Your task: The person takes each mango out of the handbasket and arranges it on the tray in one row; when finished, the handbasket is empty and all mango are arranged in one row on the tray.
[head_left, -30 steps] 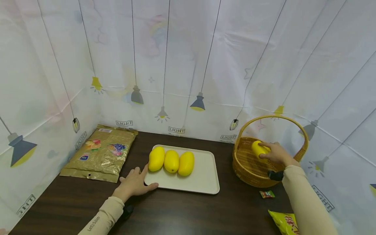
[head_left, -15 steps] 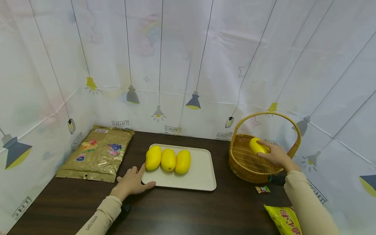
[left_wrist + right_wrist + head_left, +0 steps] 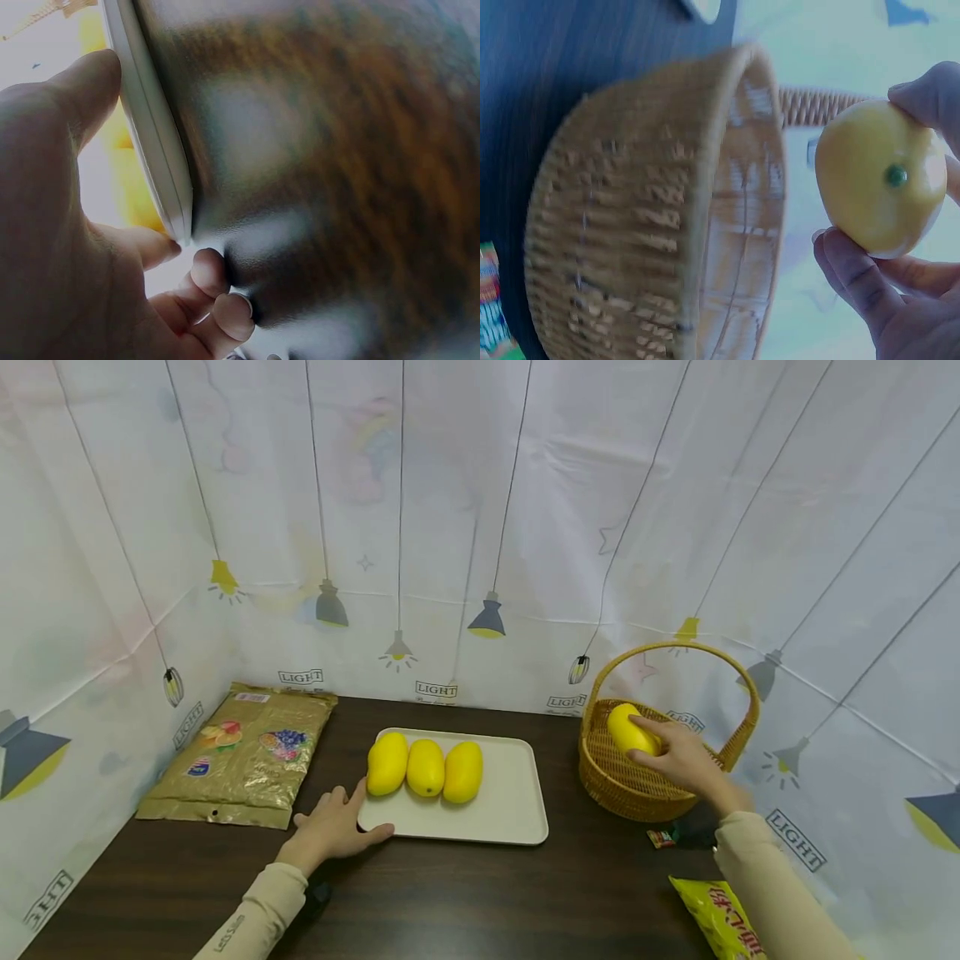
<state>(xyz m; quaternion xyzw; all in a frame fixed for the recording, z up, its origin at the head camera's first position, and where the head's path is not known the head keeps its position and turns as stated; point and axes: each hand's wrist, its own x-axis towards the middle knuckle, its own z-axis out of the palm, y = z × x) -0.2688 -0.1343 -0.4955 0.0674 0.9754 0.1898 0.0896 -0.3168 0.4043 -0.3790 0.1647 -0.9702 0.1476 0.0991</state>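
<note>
A yellow mango (image 3: 628, 729) with a green stem spot is gripped by my right hand (image 3: 678, 760) between thumb and fingers. It is held over the wicker basket (image 3: 637, 797), and in the right wrist view the mango (image 3: 877, 180) appears outside the basket's rim (image 3: 727, 135). My left hand (image 3: 333, 827) rests at the near left corner of the cream tray (image 3: 510, 802), thumb on its front edge, fingers spread. Three yellow mangoes (image 3: 425, 768) lie side by side on the tray's left part. In the left wrist view the thumb (image 3: 94, 90) touches the tray's rim (image 3: 154, 135).
A gold fruit-print bag (image 3: 240, 760) lies at the back left of the dark table (image 3: 450, 893). A small candy packet (image 3: 662, 838) sits in front of the basket, and a yellow snack bag (image 3: 716, 914) is near the right forearm. The basket's tall handle (image 3: 675, 645) arches above it.
My right hand has lifted the mango from inside the basket and moved it slightly left. The left hand stays at the tray corner. The head view has shifted a little.
</note>
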